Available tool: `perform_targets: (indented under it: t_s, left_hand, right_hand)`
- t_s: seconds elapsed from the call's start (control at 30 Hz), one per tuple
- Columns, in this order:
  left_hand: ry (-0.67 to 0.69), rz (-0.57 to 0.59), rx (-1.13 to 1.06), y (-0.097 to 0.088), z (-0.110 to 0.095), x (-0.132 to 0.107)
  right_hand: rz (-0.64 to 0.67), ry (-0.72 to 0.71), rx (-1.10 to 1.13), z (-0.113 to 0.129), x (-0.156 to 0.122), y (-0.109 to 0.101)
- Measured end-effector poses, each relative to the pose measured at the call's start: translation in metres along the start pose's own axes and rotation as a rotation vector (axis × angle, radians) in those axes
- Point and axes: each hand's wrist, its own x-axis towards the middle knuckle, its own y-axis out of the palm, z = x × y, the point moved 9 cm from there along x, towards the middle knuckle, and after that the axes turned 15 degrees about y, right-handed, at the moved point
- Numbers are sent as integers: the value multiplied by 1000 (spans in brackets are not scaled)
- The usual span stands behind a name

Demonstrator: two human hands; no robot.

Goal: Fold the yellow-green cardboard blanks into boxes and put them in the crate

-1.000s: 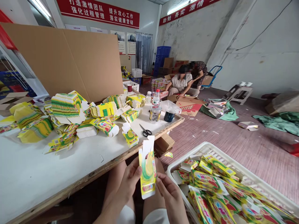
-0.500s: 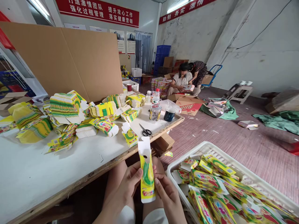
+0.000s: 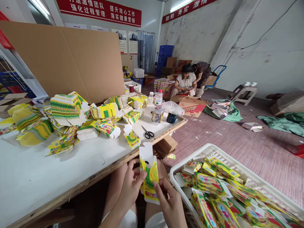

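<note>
Over my lap I hold a small yellow and green printed carton upright, its white top flap standing open. My left hand grips its left side, thumb on the front. My right hand pinches its lower right edge. To the right stands a white plastic crate full of folded cartons of the same print. Heaps of flat yellow and green carton blanks lie on the white table to my left.
Black scissors, a jar, a dark cup and bottles sit at the table's far end. A large brown cardboard sheet stands behind. Two people work on the floor beyond, among boxes.
The carton has come lower and nearer to me and turned to show its wider face. My fingers have shifted along its sides. The people at the back have moved slightly.
</note>
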Motion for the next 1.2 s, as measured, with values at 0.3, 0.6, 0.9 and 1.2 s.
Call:
perform_targets:
  t_s: [0.3,0.6,0.9,1.2]
  left_hand:
    - [35,147,105,11,-14,-11]
    - [-9,402,147,15,-14,-18]
    - [-67,461,168,24,-11,-24]
    - [-76,431,45,23,-5,-24]
  right_hand:
    - [34,10,164,0,2,-2]
    - [173,72,260,-2,5,-2]
    - [88,-56,59,19,6,-16]
    - [21,-27,272,-5,10,-17]
